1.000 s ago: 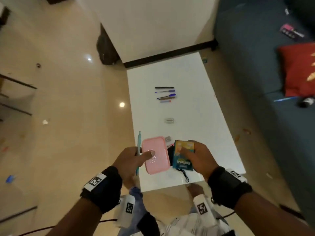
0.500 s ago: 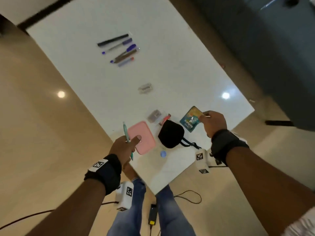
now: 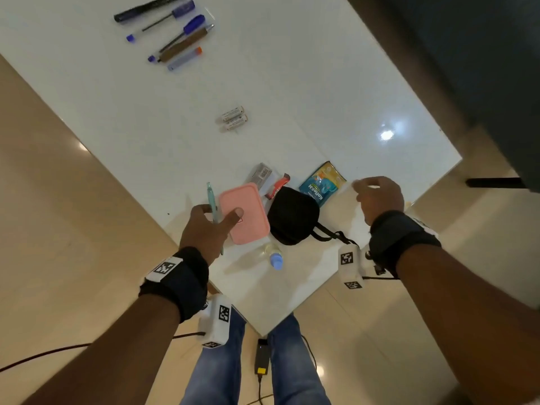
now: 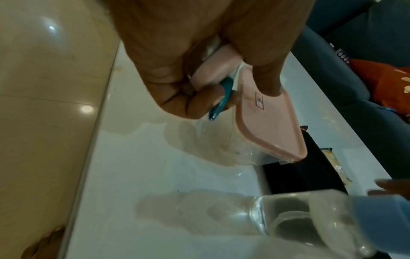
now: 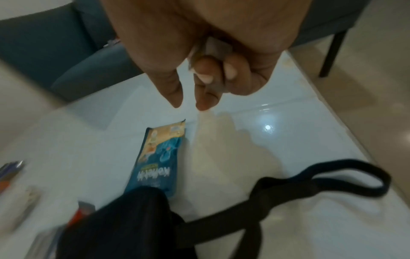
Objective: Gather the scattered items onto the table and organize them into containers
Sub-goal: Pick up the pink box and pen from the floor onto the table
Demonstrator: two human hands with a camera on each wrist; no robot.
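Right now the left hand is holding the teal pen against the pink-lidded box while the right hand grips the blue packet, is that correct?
Not quite: the right hand grips nothing of the blue packet, which lies on the table, as the head view shows. The left hand does hold the teal pen against the pink-lidded box.

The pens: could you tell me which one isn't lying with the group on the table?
The teal pen, held upright in the left hand beside the pink-lidded container; the others lie together at the table's far end.

Blurred pale scrap [image 5: 214,46] behind curled fingers [image 5: 205,70]
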